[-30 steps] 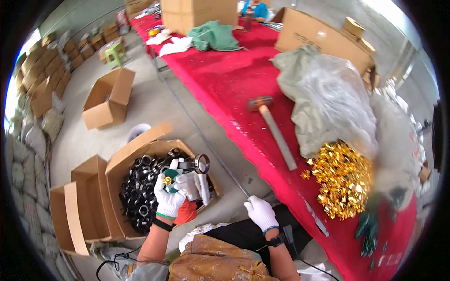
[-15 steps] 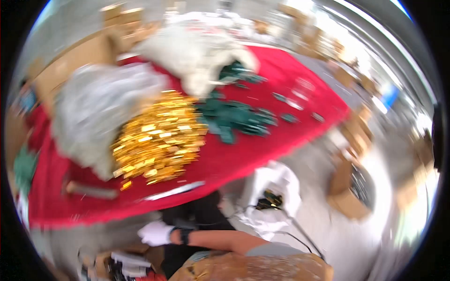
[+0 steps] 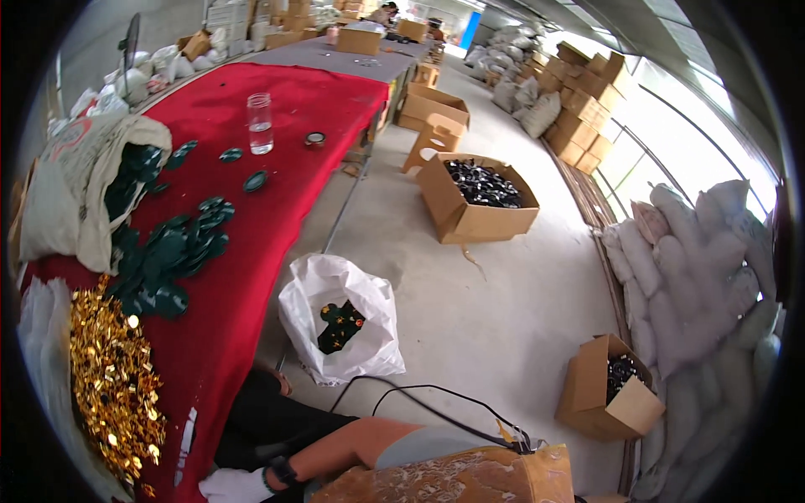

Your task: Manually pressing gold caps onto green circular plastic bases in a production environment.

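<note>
My right hand (image 3: 235, 485), in a white glove with a dark band at the wrist, is low in the view by the near edge of a red-covered table (image 3: 222, 352). The lower edge partly cuts it off, so its fingers and anything in them cannot be made out. Nearest to it on the cloth lies a narrow whitish strip (image 3: 186, 436). Left of that spreads a heap of small shiny gold pieces (image 3: 113, 377). Farther up lie dark green oval discs (image 3: 172, 260), some spilling from a white woven sack (image 3: 71, 189). My left hand is out of sight.
A white plastic bag (image 3: 369, 335) holding dark green and gold pieces stands on the floor beside the table. Cartons of small black parts (image 3: 482, 222) (image 3: 604, 411) sit farther right. A clear jar (image 3: 261, 126) stands on the cloth. Stuffed sacks (image 3: 671, 293) line the right side.
The view has swung to the right, so the table now lies on the left and the aisle shows. My right hand appears lower in the picture. The blur has gone.
</note>
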`<state>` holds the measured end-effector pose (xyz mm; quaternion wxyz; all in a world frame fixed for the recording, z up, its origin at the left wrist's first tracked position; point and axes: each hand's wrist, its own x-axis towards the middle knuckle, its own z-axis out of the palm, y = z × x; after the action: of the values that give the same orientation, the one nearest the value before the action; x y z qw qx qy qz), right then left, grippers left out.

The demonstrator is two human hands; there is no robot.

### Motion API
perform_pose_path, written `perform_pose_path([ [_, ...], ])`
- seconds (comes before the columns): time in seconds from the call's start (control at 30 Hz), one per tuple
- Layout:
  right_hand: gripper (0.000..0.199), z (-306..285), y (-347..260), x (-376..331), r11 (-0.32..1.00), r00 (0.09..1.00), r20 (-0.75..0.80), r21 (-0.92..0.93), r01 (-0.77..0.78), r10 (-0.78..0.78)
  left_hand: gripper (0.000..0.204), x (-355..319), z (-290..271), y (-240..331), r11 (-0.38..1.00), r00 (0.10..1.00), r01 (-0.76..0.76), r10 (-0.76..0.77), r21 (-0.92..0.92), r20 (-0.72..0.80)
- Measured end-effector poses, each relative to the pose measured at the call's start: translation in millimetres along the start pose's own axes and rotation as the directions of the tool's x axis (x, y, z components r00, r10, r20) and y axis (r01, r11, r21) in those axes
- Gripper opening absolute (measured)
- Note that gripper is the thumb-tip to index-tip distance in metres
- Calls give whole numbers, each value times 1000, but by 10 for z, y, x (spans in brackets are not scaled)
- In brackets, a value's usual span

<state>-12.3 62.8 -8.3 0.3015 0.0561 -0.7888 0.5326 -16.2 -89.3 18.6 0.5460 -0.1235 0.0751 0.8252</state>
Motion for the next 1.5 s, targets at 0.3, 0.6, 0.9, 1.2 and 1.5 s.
perform_pose_path([
  [0.3,24,-1079,-630,-553,858,975,223,-504,98,19,55,453,216,-243,938,983,175,-147,299,-113],
  [0.6,23,-1290,-578,-602,843,970,32,-487,227,-242,61,437,-36,-101,777,956,272,-151,567,-251],
  [0.9,21,-1389,-651,-946,803,999,15,-594,43,-42,66,563,407,-739,554,950,310,-142,773,-279],
  [1.2,22,-1208,-598,-829,864,968,-83,-436,-250,238,68,558,688,-948,297,972,174,101,939,-212],
  [1.5,31,-1434,-519,-885,446,596,273,451,-773,755,55,654,780,-1110,-552,961,-73,184,831,207],
])
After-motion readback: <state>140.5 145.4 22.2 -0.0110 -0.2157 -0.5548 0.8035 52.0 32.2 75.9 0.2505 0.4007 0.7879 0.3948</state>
